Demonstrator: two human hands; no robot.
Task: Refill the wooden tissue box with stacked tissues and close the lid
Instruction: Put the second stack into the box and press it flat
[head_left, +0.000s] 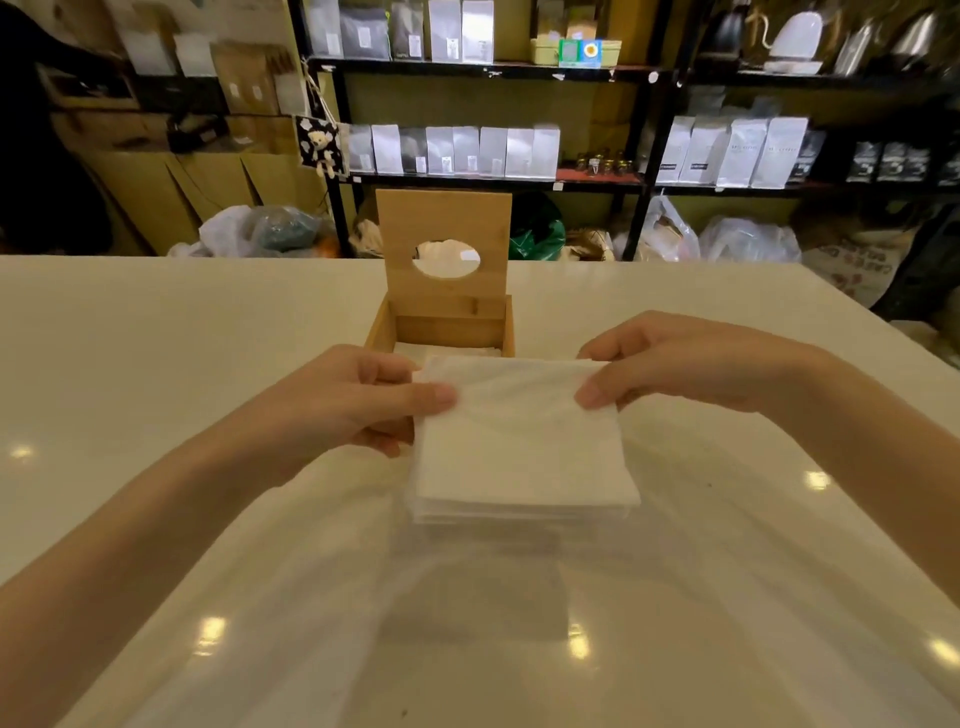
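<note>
A stack of white square tissues (519, 447) hangs just above the white table, in front of the wooden tissue box (382, 332). My left hand (358, 405) pinches the stack's far left corner and my right hand (691, 364) pinches its far right corner. The box stands open, its lid (441, 223) with an oval hole raised upright at the back. White tissues show inside the box, partly hidden by the held stack.
The glossy white table (156, 364) stretches wide on both sides and toward me. Behind its far edge stand black shelves (644, 130) with white pouches, cardboard boxes at the left and plastic bags on the floor.
</note>
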